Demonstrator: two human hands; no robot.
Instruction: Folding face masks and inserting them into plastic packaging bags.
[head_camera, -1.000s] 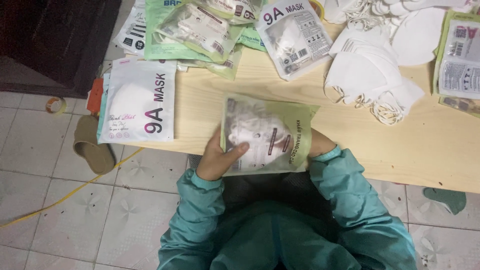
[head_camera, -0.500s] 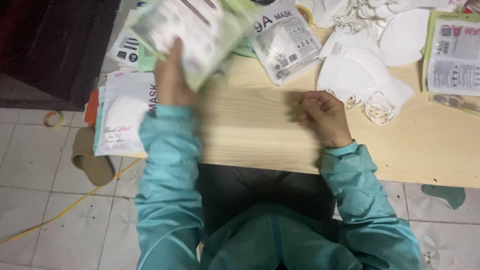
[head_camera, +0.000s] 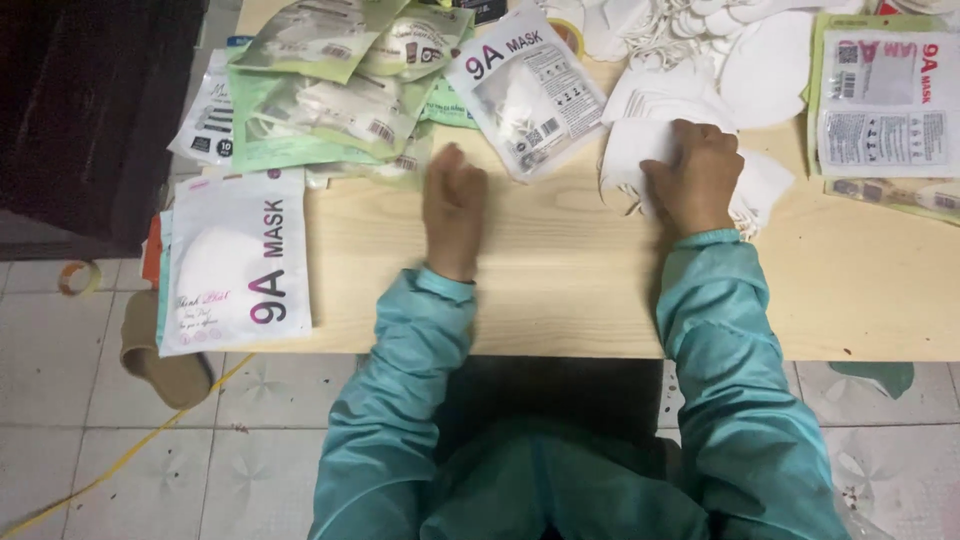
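My left hand (head_camera: 453, 210) hovers over the wooden table (head_camera: 560, 295) with its fingers curled and nothing in it. Just beyond it lies a heap of filled green mask packets (head_camera: 330, 105). A white mask packet (head_camera: 525, 85) lies between my two hands, further back. My right hand (head_camera: 697, 178) rests on a stack of folded white face masks (head_camera: 635, 150), its fingers closed on the top one. Both arms wear teal sleeves.
A large white mask packet (head_camera: 235, 260) lies at the table's left edge. More packets (head_camera: 885, 100) sit at the right, and loose white masks (head_camera: 760, 60) fill the back. A dark cabinet (head_camera: 90, 110), a sandal (head_camera: 160, 365), a tape roll (head_camera: 78, 277) and a yellow cable (head_camera: 130, 455) are at the left, by and on the floor.
My left hand carried the green packet to the heap at the back left, let it go and drew back. My right hand moved off the table onto the white masks.
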